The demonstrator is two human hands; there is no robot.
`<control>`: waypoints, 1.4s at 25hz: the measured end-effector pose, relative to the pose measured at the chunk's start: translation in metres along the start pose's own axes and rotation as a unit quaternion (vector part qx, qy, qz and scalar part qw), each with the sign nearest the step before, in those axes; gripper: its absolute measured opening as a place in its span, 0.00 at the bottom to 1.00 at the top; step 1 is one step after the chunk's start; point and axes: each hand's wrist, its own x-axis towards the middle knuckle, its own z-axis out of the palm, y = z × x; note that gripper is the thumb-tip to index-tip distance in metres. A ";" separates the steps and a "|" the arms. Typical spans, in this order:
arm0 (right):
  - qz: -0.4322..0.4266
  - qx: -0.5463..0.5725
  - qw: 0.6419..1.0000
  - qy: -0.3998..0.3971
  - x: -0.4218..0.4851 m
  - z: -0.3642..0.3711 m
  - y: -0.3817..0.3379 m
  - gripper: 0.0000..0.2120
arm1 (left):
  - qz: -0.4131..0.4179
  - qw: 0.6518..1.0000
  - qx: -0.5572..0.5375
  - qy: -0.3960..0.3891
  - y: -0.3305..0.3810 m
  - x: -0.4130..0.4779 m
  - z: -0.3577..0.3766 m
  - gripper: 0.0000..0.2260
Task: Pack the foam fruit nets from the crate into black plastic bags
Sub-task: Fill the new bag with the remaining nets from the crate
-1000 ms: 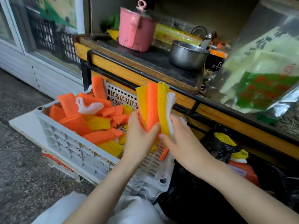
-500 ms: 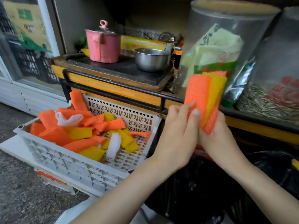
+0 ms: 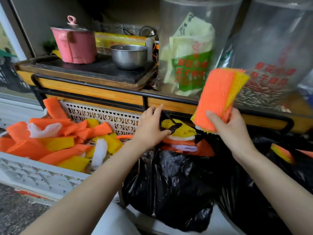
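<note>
My right hand (image 3: 232, 128) grips a flat stack of orange and yellow foam nets (image 3: 216, 97), held upright above a black plastic bag (image 3: 171, 184). My left hand (image 3: 150, 128) pinches that bag's black handle at its mouth, where yellow, white and orange nets (image 3: 179, 138) lie packed inside. To the left, the white perforated crate (image 3: 39, 177) holds several loose orange, yellow and white nets (image 3: 55, 143).
A second black bag (image 3: 291, 167) with nets in it sits at the right. Behind runs a wooden counter (image 3: 94, 90) with a black rail, carrying a pink pot (image 3: 76, 44), a steel bowl (image 3: 128, 55) and big clear plastic bags (image 3: 271, 53). Grey floor lies lower left.
My left hand let go of the stack and dropped to the bag's handle. My right hand now holds the stack alone, further right over the bag.
</note>
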 end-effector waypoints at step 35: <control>-0.182 -0.383 0.841 -0.336 -0.031 0.056 0.007 0.14 | -0.104 0.927 -0.360 0.016 -0.021 -0.044 -0.045 0.10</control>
